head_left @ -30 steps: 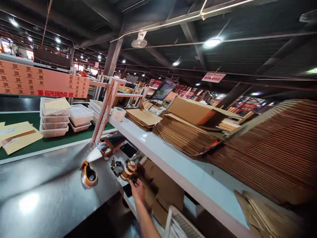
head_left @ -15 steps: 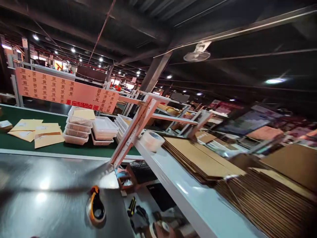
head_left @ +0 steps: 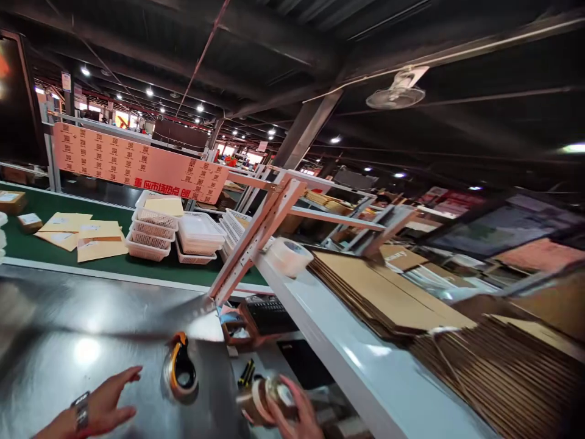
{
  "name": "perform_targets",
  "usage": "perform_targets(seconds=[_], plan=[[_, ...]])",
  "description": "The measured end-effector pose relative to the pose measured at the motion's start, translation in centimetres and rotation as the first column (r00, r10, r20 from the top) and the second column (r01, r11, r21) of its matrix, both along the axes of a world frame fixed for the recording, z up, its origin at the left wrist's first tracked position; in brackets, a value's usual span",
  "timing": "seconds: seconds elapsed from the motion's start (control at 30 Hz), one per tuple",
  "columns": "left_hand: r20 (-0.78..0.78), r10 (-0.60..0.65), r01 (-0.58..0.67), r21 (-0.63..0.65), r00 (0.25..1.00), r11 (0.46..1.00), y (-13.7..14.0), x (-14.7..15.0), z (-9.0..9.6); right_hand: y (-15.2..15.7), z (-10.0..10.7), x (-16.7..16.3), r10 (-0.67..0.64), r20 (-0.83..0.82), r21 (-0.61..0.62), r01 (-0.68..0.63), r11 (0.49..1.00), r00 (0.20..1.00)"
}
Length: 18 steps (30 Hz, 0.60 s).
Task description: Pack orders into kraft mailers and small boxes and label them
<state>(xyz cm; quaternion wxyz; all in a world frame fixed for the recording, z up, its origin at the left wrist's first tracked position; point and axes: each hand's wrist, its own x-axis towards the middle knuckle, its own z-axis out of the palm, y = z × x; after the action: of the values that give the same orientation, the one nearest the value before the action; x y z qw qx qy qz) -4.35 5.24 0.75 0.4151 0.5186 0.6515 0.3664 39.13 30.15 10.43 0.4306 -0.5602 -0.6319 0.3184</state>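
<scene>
Brown tape rolls (head_left: 258, 400), side by side and blurred, are in the grasp of the right hand (head_left: 304, 421), whose fingers are bent around their right end; how firm the hold is cannot be told. The rolls lie just right of the metal table (head_left: 123, 341), over the lower surface beside it. Just behind them is a yellow-and-black utility knife (head_left: 247, 373), and farther back a small cardboard tray (head_left: 240, 335) of odds and ends stands beside a dark keyboard (head_left: 270, 316).

The left hand (head_left: 106, 403), with a wristwatch (head_left: 81, 411), is over the table, fingers spread wide and holding nothing. Between the hands, an orange-and-black tape dispenser (head_left: 175, 361) rests on the tabletop. On the white shelf (head_left: 322, 332) to the right, a clear tape roll (head_left: 287, 257) is near flattened cardboard boxes (head_left: 393, 286). White plastic baskets (head_left: 150, 241) and yellowish envelopes (head_left: 101, 236) occupy the green belt (head_left: 27, 244) beyond the table.
</scene>
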Motion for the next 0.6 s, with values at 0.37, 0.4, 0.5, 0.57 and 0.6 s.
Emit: perform_targets(seconds=[0.37,0.4,0.5,0.57,0.6], plan=[[0.131,-0.209,0.149,0.365,0.969,0.919,5.7,3.4,9.6,-10.4,10.7,-18.5,0.733,-0.103,0.119,-0.724,0.68,0.672],[0.174,-0.185,0.11,0.368,0.967,0.923,5.1,3.1,10.0,-11.0,10.8,-19.8,0.758,-0.089,0.146,-0.744,0.652,0.647],[0.217,-0.023,-0.062,0.376,0.976,0.924,3.0,2.1,10.9,-12.5,10.4,-22.9,0.772,-0.086,0.213,-0.745,0.632,0.63],[0.208,0.079,-0.156,0.388,0.975,0.908,1.8,1.5,11.2,-13.4,9.8,-24.5,0.763,-0.163,0.205,-0.735,0.646,0.625],[0.208,0.109,-0.185,0.39,0.972,0.902,1.4,1.2,11.3,-13.8,9.4,-25.1,0.755,-0.208,0.196,-0.73,0.655,0.621]])
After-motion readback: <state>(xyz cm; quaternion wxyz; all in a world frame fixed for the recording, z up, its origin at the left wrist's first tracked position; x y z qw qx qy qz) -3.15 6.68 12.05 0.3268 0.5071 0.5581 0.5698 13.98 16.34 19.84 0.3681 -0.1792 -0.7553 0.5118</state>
